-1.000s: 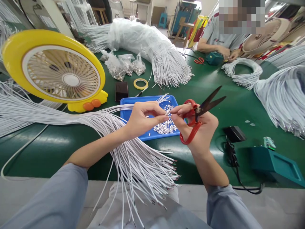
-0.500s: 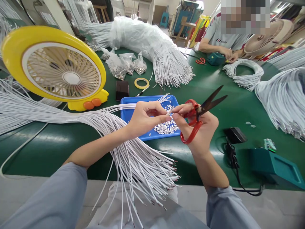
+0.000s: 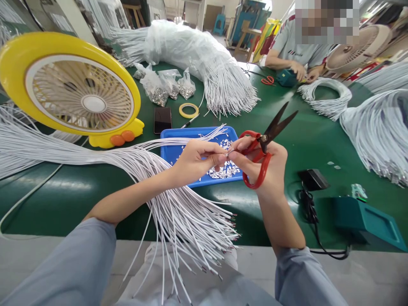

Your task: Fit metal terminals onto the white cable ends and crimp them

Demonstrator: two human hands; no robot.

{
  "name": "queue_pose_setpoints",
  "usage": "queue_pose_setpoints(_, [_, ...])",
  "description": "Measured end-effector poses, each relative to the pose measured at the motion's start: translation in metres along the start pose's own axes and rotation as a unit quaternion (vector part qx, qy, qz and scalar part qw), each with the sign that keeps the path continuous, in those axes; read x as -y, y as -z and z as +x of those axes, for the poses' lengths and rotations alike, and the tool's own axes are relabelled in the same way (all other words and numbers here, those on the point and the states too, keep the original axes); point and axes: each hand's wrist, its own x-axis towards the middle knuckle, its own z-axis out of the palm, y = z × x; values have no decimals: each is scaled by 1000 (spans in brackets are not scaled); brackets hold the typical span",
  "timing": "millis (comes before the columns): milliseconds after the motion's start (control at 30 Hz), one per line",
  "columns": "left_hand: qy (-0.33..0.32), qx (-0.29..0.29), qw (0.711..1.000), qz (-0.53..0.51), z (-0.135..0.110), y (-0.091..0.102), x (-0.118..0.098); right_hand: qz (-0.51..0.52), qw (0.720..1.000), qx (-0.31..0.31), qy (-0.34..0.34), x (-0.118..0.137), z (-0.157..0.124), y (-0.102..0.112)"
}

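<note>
My left hand (image 3: pixel 199 160) is closed in a pinch over the blue tray (image 3: pixel 168 154), its fingertips meeting those of my right hand (image 3: pixel 270 168). Something small and pale sits between the fingertips; the fingers mostly hide it. Red-handled scissors (image 3: pixel 260 172) hang on my right hand's fingers, their dark blades apart and pointing away to the upper right. Small shiny metal pieces (image 3: pixel 228 171) lie scattered in the tray. A bundle of white cables (image 3: pixel 178 212) runs under my left forearm, its cut ends spreading toward my lap; several other cable ends (image 3: pixel 213 134) lie across the tray.
A yellow fan (image 3: pixel 135 127) stands at the left. Behind the tray are a phone (image 3: pixel 162 120), a tape roll (image 3: pixel 188 110), bags of metal parts (image 3: pixel 157 91) and a wrapped cable bundle (image 3: pixel 191 46). A teal device (image 3: pixel 366 221) sits right; a co-worker (image 3: pixel 296 55) works opposite.
The scissors have shifted slightly left and turned more upright in my right hand. My fingertips have drawn closer together around the small pale thing.
</note>
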Motion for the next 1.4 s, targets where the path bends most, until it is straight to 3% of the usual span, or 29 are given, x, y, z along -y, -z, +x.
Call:
queue_pose_setpoints(433, [-39, -123, 991, 32, -1, -2, 2, -40, 999, -22, 19, 0, -3, -1])
queue_pose_setpoints(667, [9, -99, 995, -10, 1, 9, -7, -179, 982, -3, 64, -7, 6, 7])
queue_pose_setpoints(867, [24, -90, 993, -78, -1, 12, -5, -298, 948, 43, 99, -9, 7, 7])
queue_pose_setpoints(1033, [5, -98, 993, -60, 1, 13, -3, -343, 930, 58, 120, -6, 6, 5])
queue_pose_setpoints(1400, [-3, -75, 997, 13, 0, 10, -7, -380, 917, 82, 87, -7, 5, 6])
